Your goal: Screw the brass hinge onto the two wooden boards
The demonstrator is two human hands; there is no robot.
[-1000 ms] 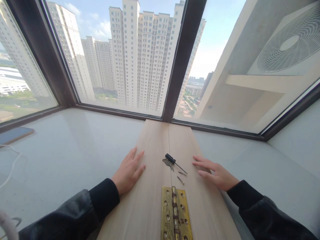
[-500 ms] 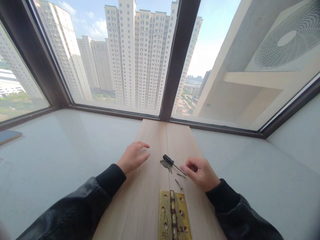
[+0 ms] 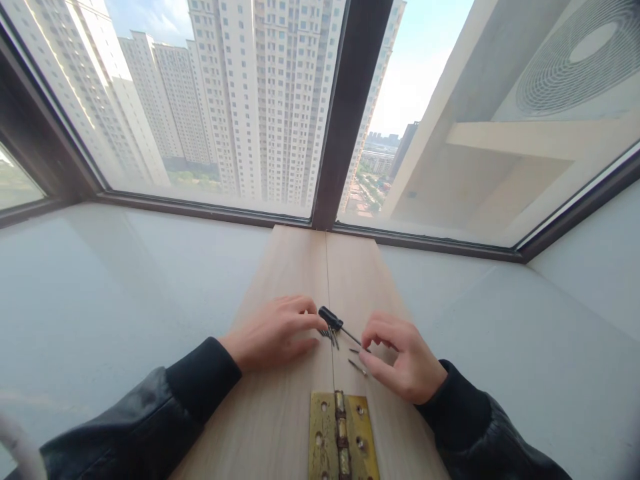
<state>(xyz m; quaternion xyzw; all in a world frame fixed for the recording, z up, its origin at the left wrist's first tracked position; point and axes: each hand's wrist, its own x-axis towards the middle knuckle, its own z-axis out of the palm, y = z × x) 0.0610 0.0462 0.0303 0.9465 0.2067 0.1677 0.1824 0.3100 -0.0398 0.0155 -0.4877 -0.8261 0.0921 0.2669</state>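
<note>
Brass hinge [image 3: 342, 437], one; screwdriver [image 3: 331, 318], one; boards [image 3: 295, 267], two; my left hand [image 3: 277, 332] released; right hand [image 3: 397, 353]: whether grasping, I cannot tell.

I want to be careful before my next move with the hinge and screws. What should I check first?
1. Hinge over the seam between the boards: ok, opened flat.
2. Whole hinge in view: not ok, the picture edge cuts off its near end.
3. Screwdriver close by: ok, between the hands.
4. Screws all together: not ok, two lie apart from the bunch.
5. Left hand grip: cannot tell, fingers beside the bunch.
6. Right hand grip: cannot tell, fingertips near the screwdriver's tip.
</note>
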